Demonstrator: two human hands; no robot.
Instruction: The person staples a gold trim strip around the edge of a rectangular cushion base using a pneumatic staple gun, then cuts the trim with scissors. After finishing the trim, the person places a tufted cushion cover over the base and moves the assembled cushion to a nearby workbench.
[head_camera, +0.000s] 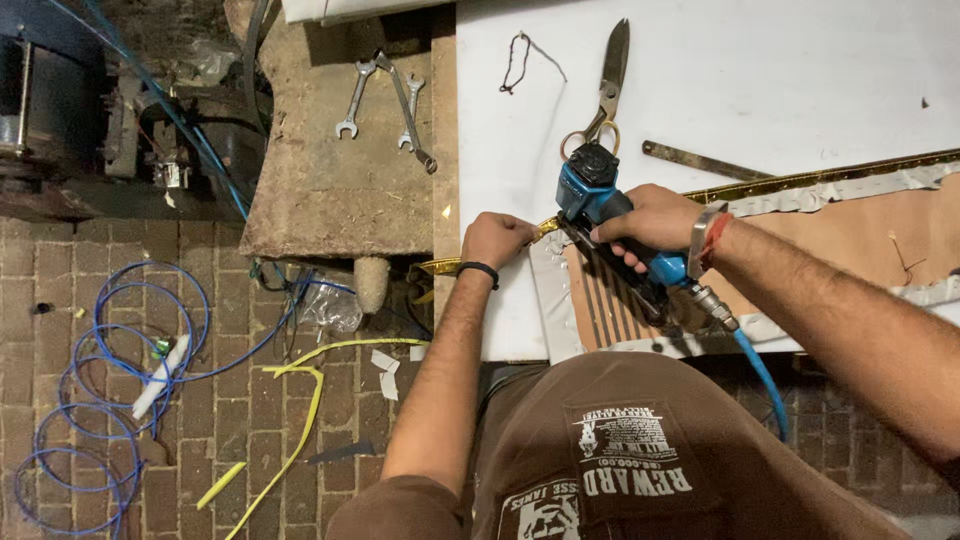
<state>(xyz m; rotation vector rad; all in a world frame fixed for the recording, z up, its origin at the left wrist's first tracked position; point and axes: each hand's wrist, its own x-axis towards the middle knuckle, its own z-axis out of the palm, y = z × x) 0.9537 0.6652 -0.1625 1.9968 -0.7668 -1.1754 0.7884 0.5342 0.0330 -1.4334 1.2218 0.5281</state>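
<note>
My right hand (652, 222) grips a blue and black air stapler (600, 195), its nose pressed down at the corner of a brown board (860, 250) edged with silver fabric (555, 290). A blue air hose (762, 375) runs from the tool's handle toward me. My left hand (497, 238) pinches a gold trim strip (820, 178) at its near end, right beside the stapler's nose. The strip runs along the board's far edge on the white table (760, 80).
Large scissors (607, 85), a flat metal bar (700, 160) and a loop of cord (516, 62) lie on the table. Three wrenches (390, 95) sit on a wooden bench to the left. Coiled blue hose (100, 400) and yellow strips (300, 400) lie on the brick floor.
</note>
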